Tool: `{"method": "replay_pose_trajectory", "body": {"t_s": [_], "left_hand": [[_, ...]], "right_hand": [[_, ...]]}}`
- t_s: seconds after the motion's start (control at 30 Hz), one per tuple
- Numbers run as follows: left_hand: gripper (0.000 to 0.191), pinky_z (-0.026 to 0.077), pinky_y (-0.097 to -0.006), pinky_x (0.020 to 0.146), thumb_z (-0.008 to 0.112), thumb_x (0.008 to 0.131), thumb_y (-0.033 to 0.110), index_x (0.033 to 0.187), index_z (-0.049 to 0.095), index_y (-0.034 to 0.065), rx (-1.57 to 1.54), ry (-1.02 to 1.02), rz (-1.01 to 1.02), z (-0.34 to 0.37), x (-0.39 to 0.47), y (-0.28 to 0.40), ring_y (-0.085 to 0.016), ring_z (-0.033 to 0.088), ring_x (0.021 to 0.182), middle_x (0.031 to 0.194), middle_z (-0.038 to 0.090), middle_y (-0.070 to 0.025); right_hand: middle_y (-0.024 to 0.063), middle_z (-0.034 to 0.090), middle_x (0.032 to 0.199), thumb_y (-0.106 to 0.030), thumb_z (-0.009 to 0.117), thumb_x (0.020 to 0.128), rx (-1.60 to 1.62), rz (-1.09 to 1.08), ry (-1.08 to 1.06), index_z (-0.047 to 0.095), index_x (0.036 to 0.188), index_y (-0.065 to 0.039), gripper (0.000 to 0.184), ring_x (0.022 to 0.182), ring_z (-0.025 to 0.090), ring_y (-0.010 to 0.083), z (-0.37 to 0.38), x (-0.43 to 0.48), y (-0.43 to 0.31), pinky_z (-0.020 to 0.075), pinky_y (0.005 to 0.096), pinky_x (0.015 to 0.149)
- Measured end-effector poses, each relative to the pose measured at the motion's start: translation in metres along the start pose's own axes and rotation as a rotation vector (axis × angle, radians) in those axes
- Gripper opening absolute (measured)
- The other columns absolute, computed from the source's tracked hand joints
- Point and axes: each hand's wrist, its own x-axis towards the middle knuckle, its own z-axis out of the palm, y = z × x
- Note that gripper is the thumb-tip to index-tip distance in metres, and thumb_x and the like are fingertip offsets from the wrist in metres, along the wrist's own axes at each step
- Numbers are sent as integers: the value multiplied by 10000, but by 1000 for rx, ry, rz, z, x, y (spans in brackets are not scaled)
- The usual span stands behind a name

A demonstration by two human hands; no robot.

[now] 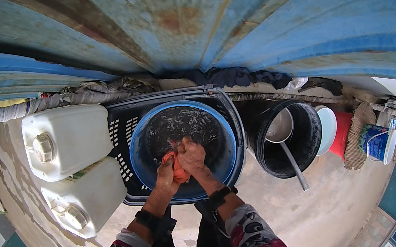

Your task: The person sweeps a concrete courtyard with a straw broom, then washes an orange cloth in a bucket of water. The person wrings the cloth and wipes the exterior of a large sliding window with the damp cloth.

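Observation:
Both hands are over a blue-rimmed basin (pixel 232 157) that holds dark water with whitish streaks on its surface. A wet orange-red cloth (pixel 181 175) is bunched between them. My left hand (pixel 167 175) grips its near left side, thumb pointing up. Clenched on the cloth's upper right is my right hand (pixel 191 156), fingers curled in. Part of the cloth is hidden by the fingers. The basin sits on a black plastic basket (pixel 122 104) with slotted openings.
Two white plastic jerrycans (pixel 72 137) stand at the left. On the right, a black bucket (pixel 259 134) holds a long-handled metal ladle (pixel 293 166). Beyond it are a white basin (pixel 326 130), a red container (pixel 340 132) and a blue bucket (pixel 375 143). Corrugated blue sheeting (pixel 184 22) rises ahead.

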Motion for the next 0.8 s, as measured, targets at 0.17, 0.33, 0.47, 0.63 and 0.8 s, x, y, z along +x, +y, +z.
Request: {"method": "replay_pose_trajectory", "body": {"t_s": [0.17, 0.33, 0.47, 0.63, 0.8], "left_hand": [[733, 322, -559, 982, 615, 798, 474, 1335, 244, 141, -573, 139, -293, 0, -11, 37, -380, 319, 1253, 1421, 224, -138], [882, 250, -576, 1014, 540, 809, 557, 1401, 21, 161, -518, 172, -376, -8, -9, 30, -410, 210, 1296, 1454, 108, -146], [686, 324, -540, 992, 488, 855, 519, 1340, 282, 81, -620, -44, -340, -21, 2, 20, -352, 381, 1216, 1345, 351, -155], [355, 540, -385, 732, 610, 845, 200, 1146, 488, 55, -610, -87, -422, -34, -7, 35, -263, 617, 869, 1014, 603, -102], [328, 506, -424, 843, 519, 864, 33, 1189, 478, 62, -648, -203, -148, 1, -60, 69, -257, 566, 1044, 1165, 557, -121]], "right_hand": [[167, 607, 704, -121, 508, 828, 293, 11, 437, 590, 929, -40, 153, 635, 595, 347, 33, 53, 94, 484, 370, 556], [96, 616, 755, -133, 526, 803, 117, -107, -26, 622, 910, -61, 160, 560, 556, 209, 51, 15, 95, 462, 290, 520], [108, 604, 742, 10, 543, 680, 405, -339, -264, 617, 825, -42, 171, 651, 598, 282, 10, -31, 33, 485, 308, 595], [112, 548, 712, 87, 522, 656, 629, -431, -423, 590, 809, -14, 196, 595, 551, 250, -85, -81, -39, 432, 308, 534], [38, 564, 785, 65, 519, 739, 634, -162, -573, 612, 927, -29, 230, 671, 508, 80, -149, -61, -56, 410, 233, 567]]}}
